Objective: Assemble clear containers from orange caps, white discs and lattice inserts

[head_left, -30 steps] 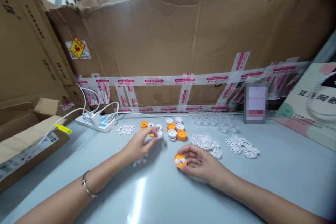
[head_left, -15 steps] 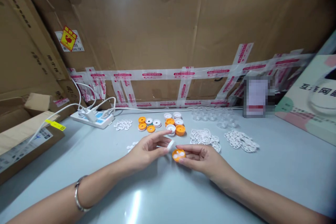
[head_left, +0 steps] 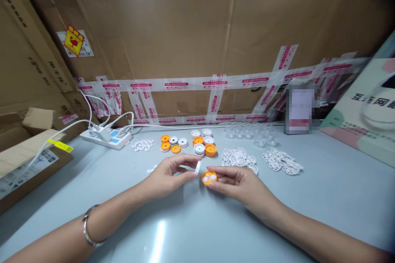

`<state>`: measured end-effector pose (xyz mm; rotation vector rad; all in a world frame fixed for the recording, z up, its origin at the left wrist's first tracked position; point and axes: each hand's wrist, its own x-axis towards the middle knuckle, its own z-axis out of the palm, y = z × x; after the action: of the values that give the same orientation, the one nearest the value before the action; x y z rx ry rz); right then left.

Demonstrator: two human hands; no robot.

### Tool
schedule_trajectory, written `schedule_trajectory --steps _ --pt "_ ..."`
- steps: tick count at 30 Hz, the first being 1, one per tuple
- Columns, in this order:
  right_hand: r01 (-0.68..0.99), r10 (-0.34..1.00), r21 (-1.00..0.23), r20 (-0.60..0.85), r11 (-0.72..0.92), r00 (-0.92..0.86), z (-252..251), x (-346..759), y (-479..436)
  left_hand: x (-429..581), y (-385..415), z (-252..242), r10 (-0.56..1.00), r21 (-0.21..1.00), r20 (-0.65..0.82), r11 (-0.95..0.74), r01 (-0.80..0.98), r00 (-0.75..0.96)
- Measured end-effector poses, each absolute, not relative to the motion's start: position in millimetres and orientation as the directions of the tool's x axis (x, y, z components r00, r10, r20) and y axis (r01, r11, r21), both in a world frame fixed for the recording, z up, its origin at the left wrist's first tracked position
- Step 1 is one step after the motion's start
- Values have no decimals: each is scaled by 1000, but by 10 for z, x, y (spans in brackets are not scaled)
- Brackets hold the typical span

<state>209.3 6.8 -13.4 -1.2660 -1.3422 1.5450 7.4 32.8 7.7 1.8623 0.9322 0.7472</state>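
My left hand (head_left: 166, 176) pinches a white round cap (head_left: 198, 167) at its rim, tilted up nearly on edge. Facing it, a shallow orange round case (head_left: 209, 178) with small white discs inside is gripped by the fingers and thumb of my right hand (head_left: 239, 181). The cap and the case are apart, with a narrow gap between them. Just beyond my hands stand stacked white and orange round cases (head_left: 210, 150). Behind my right fingers lies a pile of white perforated discs (head_left: 236, 158), partly covered by the hand.
Small white discs (head_left: 142, 144) lie left of more orange and white caps (head_left: 166, 146). Clear plastic pieces (head_left: 247, 132) sit at the back, another perforated pile (head_left: 282, 162) at right. A power strip (head_left: 106, 139) with cables, cardboard boxes (head_left: 185, 28) and a printed box (head_left: 367, 111) border the table.
The white cap in my left hand has turned more upright and shifted slightly left. My right hand keeps the orange case, now tipped a little. The whole view has shifted slightly.
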Motion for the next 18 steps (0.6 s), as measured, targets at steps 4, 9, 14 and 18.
schedule_trajectory --steps 4,9,14,18 --pt "100 945 -971 -233 -215 -230 -132 2090 71 -91 504 56 819 524 319 -572 632 477" --pt "107 945 -975 -218 -197 -244 -152 2088 79 -296 831 -11 842 298 378 -505 810 385" --pt "120 943 -970 -233 -209 -239 -166 2081 88 -302 952 -60 822 254 368 -538 804 434" --pt "113 939 -971 -232 -209 -256 -180 2081 92 -224 910 -51 792 245 422 -568 785 441"
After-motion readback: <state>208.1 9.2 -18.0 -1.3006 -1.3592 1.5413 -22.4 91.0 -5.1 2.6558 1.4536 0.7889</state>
